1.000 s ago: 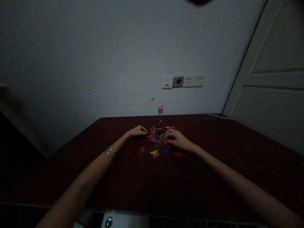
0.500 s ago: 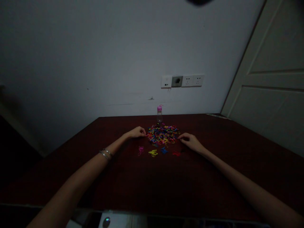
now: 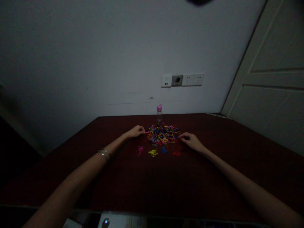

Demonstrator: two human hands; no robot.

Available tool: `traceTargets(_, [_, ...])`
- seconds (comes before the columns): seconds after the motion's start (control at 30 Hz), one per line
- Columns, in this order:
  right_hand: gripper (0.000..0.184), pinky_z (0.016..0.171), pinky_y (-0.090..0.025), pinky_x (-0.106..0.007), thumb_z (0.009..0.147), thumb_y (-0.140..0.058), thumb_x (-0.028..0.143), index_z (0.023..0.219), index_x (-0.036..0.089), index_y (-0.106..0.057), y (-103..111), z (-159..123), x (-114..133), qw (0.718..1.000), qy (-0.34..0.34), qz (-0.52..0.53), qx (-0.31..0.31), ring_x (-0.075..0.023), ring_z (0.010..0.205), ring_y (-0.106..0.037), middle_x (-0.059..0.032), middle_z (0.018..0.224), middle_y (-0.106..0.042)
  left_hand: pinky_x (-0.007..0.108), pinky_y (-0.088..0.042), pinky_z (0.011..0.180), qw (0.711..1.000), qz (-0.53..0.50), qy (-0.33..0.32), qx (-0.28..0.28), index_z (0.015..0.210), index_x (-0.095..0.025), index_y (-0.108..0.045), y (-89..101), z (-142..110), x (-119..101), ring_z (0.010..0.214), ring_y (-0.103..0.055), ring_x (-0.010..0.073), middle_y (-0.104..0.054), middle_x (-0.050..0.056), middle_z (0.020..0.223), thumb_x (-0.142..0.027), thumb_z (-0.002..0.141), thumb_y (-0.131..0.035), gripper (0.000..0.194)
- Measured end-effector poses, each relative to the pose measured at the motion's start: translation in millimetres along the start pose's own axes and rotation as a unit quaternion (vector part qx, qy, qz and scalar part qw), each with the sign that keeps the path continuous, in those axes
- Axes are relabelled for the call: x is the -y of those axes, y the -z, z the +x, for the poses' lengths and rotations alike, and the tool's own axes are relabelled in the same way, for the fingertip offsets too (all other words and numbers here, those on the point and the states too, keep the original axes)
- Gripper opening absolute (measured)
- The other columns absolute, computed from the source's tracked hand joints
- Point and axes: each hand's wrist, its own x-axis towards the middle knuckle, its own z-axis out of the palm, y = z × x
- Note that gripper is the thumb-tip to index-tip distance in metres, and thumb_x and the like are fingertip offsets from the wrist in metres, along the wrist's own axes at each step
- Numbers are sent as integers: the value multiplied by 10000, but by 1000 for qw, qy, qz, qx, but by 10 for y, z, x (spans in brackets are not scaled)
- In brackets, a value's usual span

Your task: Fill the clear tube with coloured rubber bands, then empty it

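A heap of small multicoloured rubber bands (image 3: 163, 133) lies on the dark red table (image 3: 152, 183). At the heap's left edge my left hand (image 3: 137, 131) is closed in a pinch on a pink rubber band (image 3: 146, 132), which stretches towards the heap. My right hand (image 3: 191, 141) rests at the right edge, thumb and fingertips pinched together; whatever is between them is too small to make out. Nearer me lie four-coloured small groups in a row: pink bands (image 3: 140, 150), yellow bands (image 3: 153, 153), blue bands (image 3: 164, 150) and red bands (image 3: 176, 153).
Behind the heap stands a clear bottle with a pink cap (image 3: 159, 114). The wall beyond carries a row of sockets (image 3: 182, 80). A white panelled door (image 3: 273, 76) is at the right. Below the table's front edge shows a white object (image 3: 121, 220).
My right hand has moved from over the heap to its right edge and then stayed there. My left hand has lifted slightly, and the pink rubber band now shows more clearly in its fingers.
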Motion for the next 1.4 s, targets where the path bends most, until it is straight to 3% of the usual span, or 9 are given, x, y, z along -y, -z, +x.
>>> traceTargets(0.27, [219, 795, -455, -328, 731, -503, 240, 844, 170, -678, 26, -13, -31, 1000, 4, 4, 5, -198, 862, -600, -65, 917, -657, 198, -328, 533, 1000, 19, 6, 8, 657, -137, -619, 96, 5, -5, 576, -467, 113, -573, 12, 610, -383, 634, -646, 248])
traceTargets(0.6, [212, 800, -454, -326, 727, -498, 222, 838, 181, -675, 13, -20, -40, 1000, 1, 16, 2, -189, 856, -597, -54, 905, -655, 204, -329, 551, 997, 61, -18, 46, 675, -157, -611, 130, -3, -71, 590, -487, 122, -590, 17, 632, -340, 674, -607, 183])
traceTargets(0.8, [220, 795, -455, -339, 723, -495, 218, 839, 180, -678, 11, -29, -26, 1000, -2, 9, 7, -194, 845, -594, -57, 901, -652, 199, -337, 577, 996, 64, -39, 55, 697, -156, -602, 154, 34, -226, 613, -487, 120, -590, 12, 654, -361, 700, -587, 205])
traceTargets(0.97, [222, 802, -451, -346, 719, -492, 209, 833, 172, -678, 14, -36, -2, 1000, 1, 10, 4, -197, 848, -595, -67, 895, -660, 202, -336, 573, 994, 45, -61, 80, 727, -151, -605, 133, -2, -518, 581, -468, 111, -564, 1, 611, -329, 733, -566, 183])
traceTargets(1.07, [219, 807, -450, -346, 718, -492, 208, 834, 176, -675, 12, -46, 3, 1000, 3, 12, 0, -196, 850, -595, -62, 894, -662, 203, -345, 601, 993, 36, -67, 89, 730, -146, -609, 80, -69, -756, 621, -482, 115, -573, 5, 651, -310, 725, -587, 166])
traceTargets(1.17, [222, 810, -451, -347, 725, -490, 221, 839, 180, -676, 16, -67, 7, 1000, 3, 18, 1, -197, 858, -595, -59, 890, -662, 207, -351, 609, 985, 39, -123, 117, 745, -152, -611, -20, -149, -967, 635, -492, 113, -577, 11, 688, -281, 752, -571, 136])
traceTargets(1.4, [214, 805, -455, -353, 732, -493, 244, 831, 192, -675, 79, -140, 15, 1000, -5, 20, -8, -205, 849, -601, -56, 872, -670, 221, -363, 637, 954, 98, -220, 177, 791, -171, -561, -435, -244, -1260, 704, -500, 121, -561, 26, 790, -244, 830, -496, 105])
